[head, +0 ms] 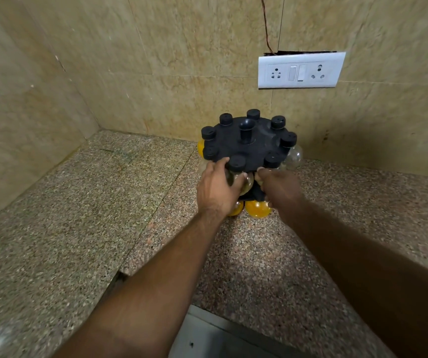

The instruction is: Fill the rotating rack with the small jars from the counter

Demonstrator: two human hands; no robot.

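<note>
A white switch plate (301,70) was mounted on the beige tiled wall (156,47), with two sockets set either side of two switches. A thin wire (265,24) was run up the wall from a gap above the plate. The speckled granite table (52,215) was crossed by a seam (153,215).

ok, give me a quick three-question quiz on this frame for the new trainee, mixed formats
1. True or false: the left hand grips a clear jar at the front of the rack.
2. What is fixed to the wall behind the rack? A) socket plate B) tap C) shelf
3. Fill in: the lower-tier jars nearest the camera look ___ in colour.

Key: 1 true; 2 A; 3 yellow.
</note>
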